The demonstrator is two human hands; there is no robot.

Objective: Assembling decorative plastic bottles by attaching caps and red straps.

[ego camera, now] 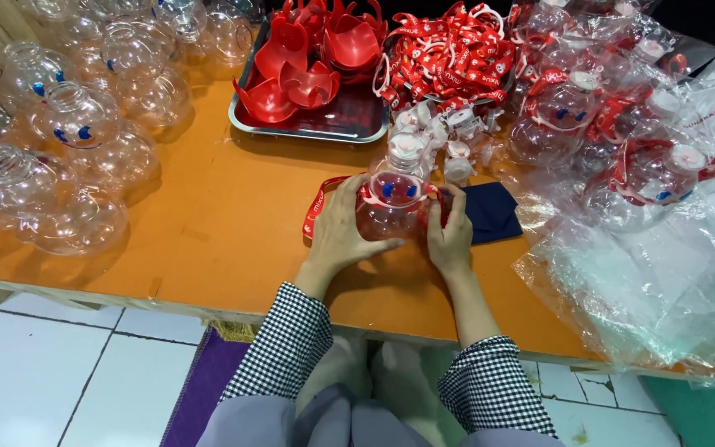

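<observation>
I see the orange tabletop (208,215) filling most of the view, with white floor tiles below its near edge. On my right, a big heap of clear plastic bags (639,248) spreads over the tabletop and hangs past its edge; inside the bags are finished clear bottles with white caps and red straps (647,178). On my left stands a crowd of empty clear round bottles (68,141), several with small blue eyes printed on them, all without caps. At the far side sits a metal tray (324,124) holding red plastic collar pieces (308,58), and just beside it to the right lies a pile of red printed straps (448,54). In front of that pile is a small cluster of white caps (444,132). A dark blue cloth (490,211) lies flat on the tabletop, just right of my right hand.

In the middle, near the front edge, I hold one clear bottle (391,203) upright on the tabletop; it has a white cap, blue eyes and a red strap (314,211) that loops out to its left. My left hand (341,232) wraps the bottle's left side with fingers curled against it. My right hand (450,236) presses its right side, fingers raised toward the red collar. Both hands are closed around the bottle; checked sleeves cover my forearms.
</observation>
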